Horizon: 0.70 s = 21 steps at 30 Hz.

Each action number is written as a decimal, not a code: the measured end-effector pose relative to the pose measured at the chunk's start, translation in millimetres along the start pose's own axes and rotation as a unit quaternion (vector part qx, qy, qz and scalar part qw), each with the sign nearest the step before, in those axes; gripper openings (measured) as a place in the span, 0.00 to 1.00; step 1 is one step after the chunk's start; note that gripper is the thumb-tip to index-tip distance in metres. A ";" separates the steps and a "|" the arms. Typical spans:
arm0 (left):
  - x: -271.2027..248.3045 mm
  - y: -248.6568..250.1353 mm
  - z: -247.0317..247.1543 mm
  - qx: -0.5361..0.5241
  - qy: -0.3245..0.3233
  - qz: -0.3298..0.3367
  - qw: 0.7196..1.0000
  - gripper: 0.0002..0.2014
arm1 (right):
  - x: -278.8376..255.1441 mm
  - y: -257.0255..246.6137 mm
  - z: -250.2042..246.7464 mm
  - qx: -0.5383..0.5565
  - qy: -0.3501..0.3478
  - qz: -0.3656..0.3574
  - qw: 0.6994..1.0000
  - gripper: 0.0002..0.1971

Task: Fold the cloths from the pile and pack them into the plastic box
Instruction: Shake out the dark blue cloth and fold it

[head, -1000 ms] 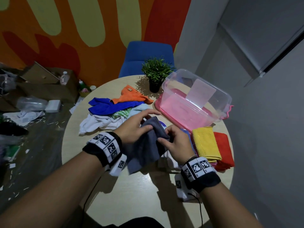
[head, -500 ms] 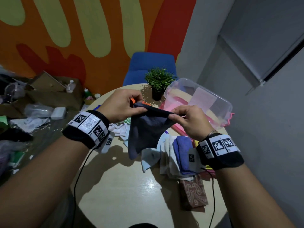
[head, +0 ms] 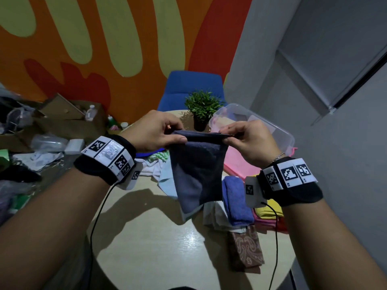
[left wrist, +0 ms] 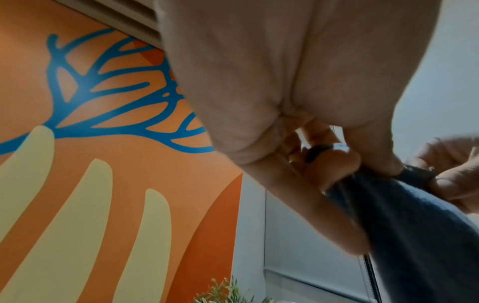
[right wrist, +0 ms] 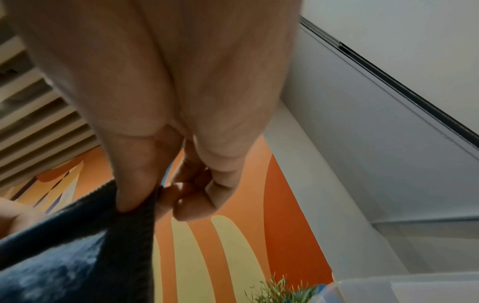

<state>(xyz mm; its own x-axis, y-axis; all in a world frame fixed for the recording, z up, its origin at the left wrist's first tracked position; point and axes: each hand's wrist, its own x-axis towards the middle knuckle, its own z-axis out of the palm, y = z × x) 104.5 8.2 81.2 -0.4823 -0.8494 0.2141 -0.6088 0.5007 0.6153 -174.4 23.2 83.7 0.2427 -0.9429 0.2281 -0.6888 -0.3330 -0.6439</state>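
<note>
My left hand point(head: 155, 130) and right hand point(head: 249, 141) each pinch a top corner of the grey cloth point(head: 196, 170), thumb against fingers, so it hangs in the air above the table point(head: 159, 248) with its top edge stretched between them. The wrist views confirm both pinches: left fingers point(left wrist: 334, 170) and right fingers point(right wrist: 137, 184) clamp the dark fabric.

The table is round and pale, with a glossy top. Nearest me lies one brown patterned cloth point(head: 246, 250), folded. Beyond it I count one folded blue cloth point(head: 235, 199) resting on some white ones, and a stack of yellow, pink and red folded cloths point(head: 268, 216) beside it at the right edge. Behind the hanging cloth the pile point(head: 157, 164) sits loose; I cannot count its pieces. Further right stands the one box point(head: 280, 137), clear-walled with a pink base. One potted plant point(head: 202, 108) stands at the far rim, one blue chair point(head: 188, 88) behind it. The far wall point(head: 104, 49) is an orange, red and green mural; cardboard clutter point(head: 54, 122) fills the floor left.
</note>
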 end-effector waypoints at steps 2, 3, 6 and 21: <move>2.1 0.7 0.3 0.025 0.038 0.023 0.999 0.07 | 0.8 -2.8 -2.6 -0.029 -0.009 0.005 1.000 0.06; 3.6 1.1 -0.3 0.029 0.056 0.029 0.998 0.08 | 0.9 -4.4 -3.7 -0.041 -0.010 0.011 0.999 0.06; 6.8 4.2 0.0 0.050 0.097 0.042 0.993 0.08 | 0.9 -7.8 -5.3 -0.059 0.007 0.029 0.998 0.03; 9.0 12.2 -8.9 -0.035 0.171 -0.016 0.985 0.07 | -5.3 -9.6 -4.9 0.099 0.100 0.054 0.989 0.09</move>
<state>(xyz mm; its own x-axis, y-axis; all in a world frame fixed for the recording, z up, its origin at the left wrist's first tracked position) 98.3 5.2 97.4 -0.2168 -0.8769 0.4290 -0.5697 0.4705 0.6738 -172.4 31.4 92.2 0.0211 -0.9606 0.2772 -0.5515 -0.2424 -0.7982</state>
